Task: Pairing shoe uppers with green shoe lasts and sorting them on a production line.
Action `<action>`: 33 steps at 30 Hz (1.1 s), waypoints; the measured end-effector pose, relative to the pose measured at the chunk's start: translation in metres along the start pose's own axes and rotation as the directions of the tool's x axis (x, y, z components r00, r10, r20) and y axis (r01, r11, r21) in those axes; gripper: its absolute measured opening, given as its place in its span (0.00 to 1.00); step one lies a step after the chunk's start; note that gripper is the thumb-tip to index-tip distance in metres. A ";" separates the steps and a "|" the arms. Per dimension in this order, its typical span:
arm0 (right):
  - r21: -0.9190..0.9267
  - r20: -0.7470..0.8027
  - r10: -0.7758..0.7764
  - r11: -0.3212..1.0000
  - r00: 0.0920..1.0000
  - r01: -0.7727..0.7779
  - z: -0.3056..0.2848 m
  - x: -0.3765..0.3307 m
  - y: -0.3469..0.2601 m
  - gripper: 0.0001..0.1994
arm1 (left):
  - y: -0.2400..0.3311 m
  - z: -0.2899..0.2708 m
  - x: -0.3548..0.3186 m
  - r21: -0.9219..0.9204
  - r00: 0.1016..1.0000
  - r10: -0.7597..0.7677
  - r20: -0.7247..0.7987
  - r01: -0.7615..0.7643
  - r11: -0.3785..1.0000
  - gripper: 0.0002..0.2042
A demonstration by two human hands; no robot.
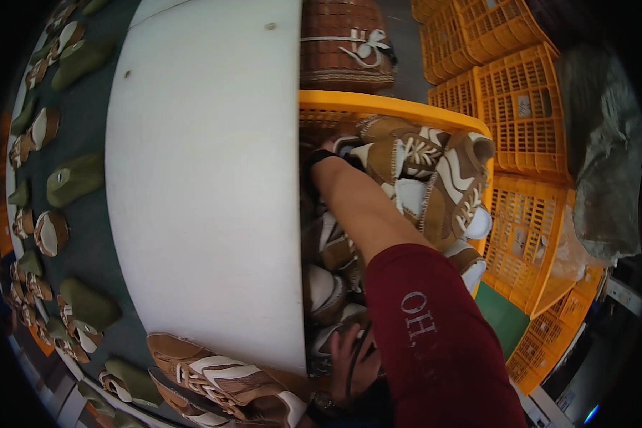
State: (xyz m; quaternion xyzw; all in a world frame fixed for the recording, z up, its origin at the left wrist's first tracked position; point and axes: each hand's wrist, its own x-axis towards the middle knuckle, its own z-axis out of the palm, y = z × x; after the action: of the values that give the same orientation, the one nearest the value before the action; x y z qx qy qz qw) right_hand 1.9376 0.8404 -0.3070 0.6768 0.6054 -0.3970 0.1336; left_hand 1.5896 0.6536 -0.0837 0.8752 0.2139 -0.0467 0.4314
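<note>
Brown-and-white sneaker uppers (453, 187) with pale laces fill a yellow plastic crate (406, 105). My right arm, in a dark red sleeve, reaches across them, and my right hand (328, 148) is down in the far left corner of the crate by the white board. Its fingers are mostly hidden in shadow among the uppers. Lower down, my left hand (358, 362) has its fingers apart, close to the uppers at the near end of the crate. A pair of similar brown uppers (225, 378) lies on the near end of the white board, left of that hand.
The long white board (207, 171) runs along the crate's left side. Beyond it, a dark green belt (96, 235) carries green shoe lasts (76, 180) and more uppers. Stacked yellow crates (521, 107) and a crumpled plastic sheet (610, 157) stand at right. A tied brown woven bundle (339, 60) is at the far end.
</note>
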 end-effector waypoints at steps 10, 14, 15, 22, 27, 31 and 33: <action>0.110 -0.061 0.045 0.993 0.997 -0.038 0.018 0.000 0.014 0.16 | -0.008 0.000 0.013 -0.053 0.973 -0.102 0.208 0.116 0.992 0.18; 0.128 -0.086 0.037 0.991 0.996 -0.026 0.016 0.015 0.011 0.16 | -0.014 0.003 0.020 -0.052 0.978 -0.103 0.184 0.114 0.992 0.18; 0.137 -0.091 0.040 0.990 0.995 -0.027 0.017 0.017 0.009 0.16 | -0.015 0.003 0.020 -0.053 0.978 -0.100 0.183 0.111 0.992 0.18; 0.199 -0.117 0.095 0.977 0.989 -0.071 0.027 0.008 0.016 0.16 | -0.010 0.008 0.019 -0.072 0.980 -0.051 0.193 0.066 0.995 0.19; 0.238 -0.137 0.130 0.967 0.982 -0.095 0.031 0.007 0.015 0.16 | -0.010 0.006 0.017 -0.084 0.981 -0.020 0.193 0.037 0.996 0.19; 0.241 -0.151 0.121 0.967 0.981 -0.082 0.029 0.016 0.006 0.16 | -0.007 0.007 0.017 -0.098 0.987 -0.022 0.158 0.038 0.995 0.20; 0.235 -0.167 0.101 0.970 0.981 -0.060 0.019 0.024 -0.008 0.16 | -0.005 0.003 0.013 -0.095 0.991 -0.032 0.127 0.044 0.994 0.20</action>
State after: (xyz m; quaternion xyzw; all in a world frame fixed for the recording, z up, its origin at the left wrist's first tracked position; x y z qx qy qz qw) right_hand 1.9215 0.8466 -0.3336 0.7445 0.5370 -0.3964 0.0164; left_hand 1.5994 0.6578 -0.0925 0.8440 0.2052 -0.0993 0.4855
